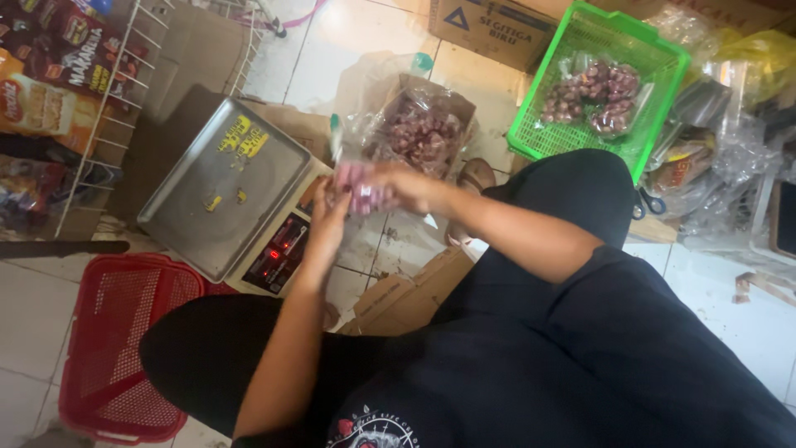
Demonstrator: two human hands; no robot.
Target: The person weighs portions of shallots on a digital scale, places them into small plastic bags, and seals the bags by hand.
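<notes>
On the floor at left sit a red basket (124,348) and a scale (228,187). Over its display, the left hand (330,220) and right hand (398,187) close their fingers on a small bag (361,187) of shallots, apparently sealing it; a firm grip seems needed. A green basket (580,133) stands right.

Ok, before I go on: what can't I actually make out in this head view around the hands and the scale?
- Small clear bag of reddish pieces: motion-blurred, and both hands cover it, so its closure is unreadable.
- Left hand and right hand: fingers blurred, grip unclear.
- Scale display: red digits too small and blurred.
- Red basket: partly hidden by the knee.
- Green basket: near corner hidden by the other knee.
</notes>
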